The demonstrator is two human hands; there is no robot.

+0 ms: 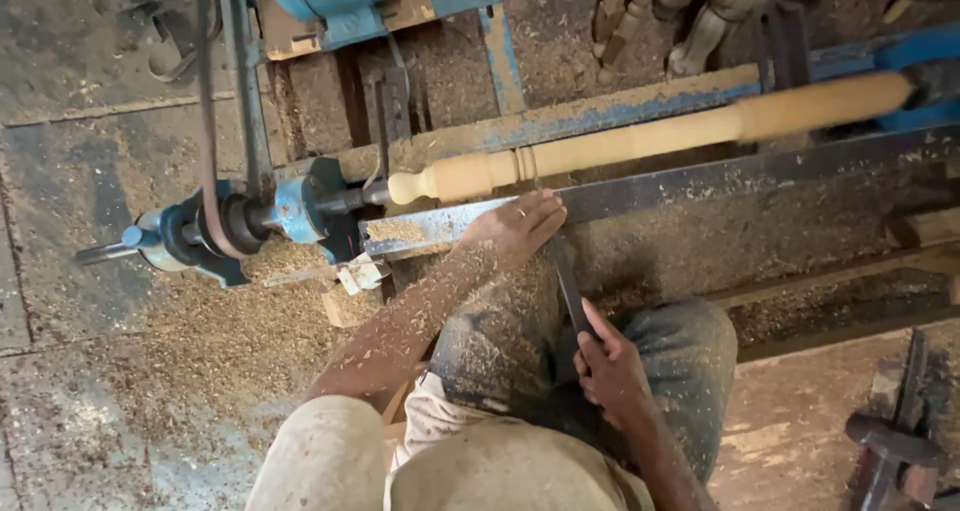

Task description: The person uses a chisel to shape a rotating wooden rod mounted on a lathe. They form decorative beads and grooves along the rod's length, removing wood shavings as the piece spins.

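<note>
A pale turned wooden spindle (640, 136) is mounted in a lathe, running from the blue headstock (300, 206) up to the right. My left hand (515, 226) rests on the metal tool rest (420, 231) and presses a dark chisel (568, 286) against it; the chisel's tip meets the spindle near its beaded left end. My right hand (610, 371) is closed around the chisel's handle end, low by my knee. Wood shavings cover my left forearm and trousers.
A drive belt (208, 121) runs up from the pulley beside the headstock. Sawdust is heaped on the floor below the lathe. Several finished turned legs (650, 11) lean at the top. A hammer-like tool (890, 441) lies at the bottom right.
</note>
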